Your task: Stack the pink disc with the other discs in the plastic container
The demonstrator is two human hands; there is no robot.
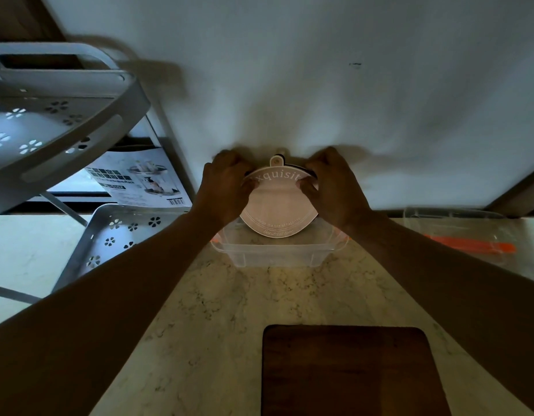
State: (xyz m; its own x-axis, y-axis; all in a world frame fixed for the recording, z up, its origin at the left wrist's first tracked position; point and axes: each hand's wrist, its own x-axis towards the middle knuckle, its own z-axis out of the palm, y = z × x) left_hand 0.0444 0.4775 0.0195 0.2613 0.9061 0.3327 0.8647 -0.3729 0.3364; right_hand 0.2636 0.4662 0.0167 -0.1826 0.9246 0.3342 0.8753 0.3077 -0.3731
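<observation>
A pink disc (276, 205) with white lettering and a small tab on top stands tilted upright inside a clear plastic container (274, 255) near the wall. My left hand (226, 190) grips its upper left edge and my right hand (331, 187) grips its upper right edge. A dark rim shows just behind the pink disc's top edge, likely another disc; the rest behind it is hidden.
A white perforated rack (59, 115) stands at the left, with a printed box (139, 178) and a loose perforated shelf (110, 238) below it. A clear lid with orange clips (466, 241) lies at the right. A dark wooden board (349, 370) sits on the marble counter near me.
</observation>
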